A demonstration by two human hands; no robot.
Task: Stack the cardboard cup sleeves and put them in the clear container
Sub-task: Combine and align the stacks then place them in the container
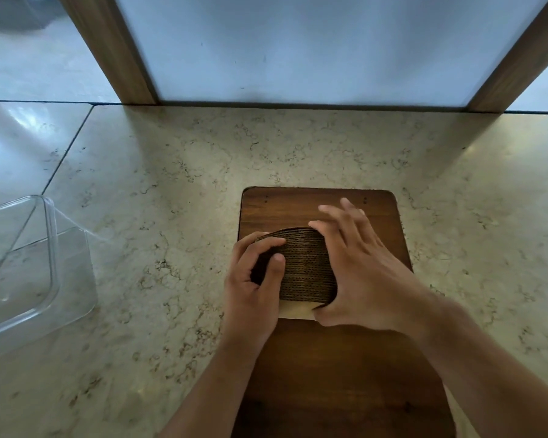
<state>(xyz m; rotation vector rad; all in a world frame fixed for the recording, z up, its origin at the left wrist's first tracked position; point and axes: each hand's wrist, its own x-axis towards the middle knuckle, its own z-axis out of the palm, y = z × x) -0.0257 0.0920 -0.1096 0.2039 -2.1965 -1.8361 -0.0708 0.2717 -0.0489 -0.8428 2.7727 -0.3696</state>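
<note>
A thick stack of brown corrugated cardboard cup sleeves [307,267] stands on a dark wooden board [298,207] in the middle of the counter. My left hand [253,279] grips the stack's left end, fingers curled over the top and thumb on the near face. My right hand [358,270] holds the right end, thumb under the near corner and fingers spread over the far side. A pale sleeve edge [295,309] shows under the stack. The clear container [49,248] sits empty at the far left, well apart from both hands.
The board lies on a beige marble counter [171,172]. A frosted panel [298,49] in a wooden frame [117,58] rises along the counter's back edge. A clear plastic sheet or lid [19,131] lies behind the container at the left.
</note>
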